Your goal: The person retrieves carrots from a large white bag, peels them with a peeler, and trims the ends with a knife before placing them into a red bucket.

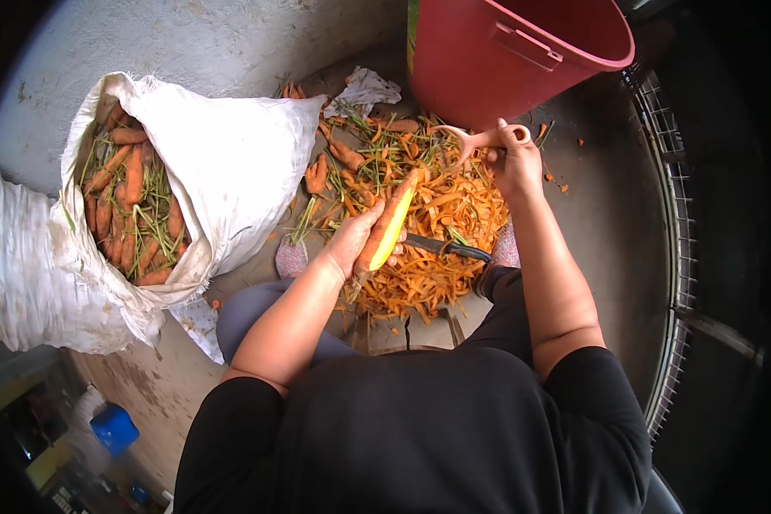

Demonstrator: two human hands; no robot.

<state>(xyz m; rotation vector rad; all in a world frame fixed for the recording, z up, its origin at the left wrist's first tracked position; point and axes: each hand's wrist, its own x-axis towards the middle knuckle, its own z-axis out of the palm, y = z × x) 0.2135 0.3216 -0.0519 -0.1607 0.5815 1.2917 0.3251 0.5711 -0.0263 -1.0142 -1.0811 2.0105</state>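
My left hand (355,239) is wrapped round a large carrot (390,224), which is held at a slant with its tip up. One long strip of its side is peeled and bright, while the rest is brown and unpeeled. A pink peeler (478,139) is in my right hand (517,163), up and to the right of the carrot and apart from it. Below both hands lies a heap of orange peelings (471,206). A knife with a black handle (463,250) rests over the heap, partly hidden behind my left fingers.
On the left, a white sack (240,146) gapes open with many dirty carrots (134,176) inside. A red bucket (488,68) stands beyond the heap. Loose carrots (316,175) and green stems lie beside the peelings. A wire rack (672,223) runs along the right.
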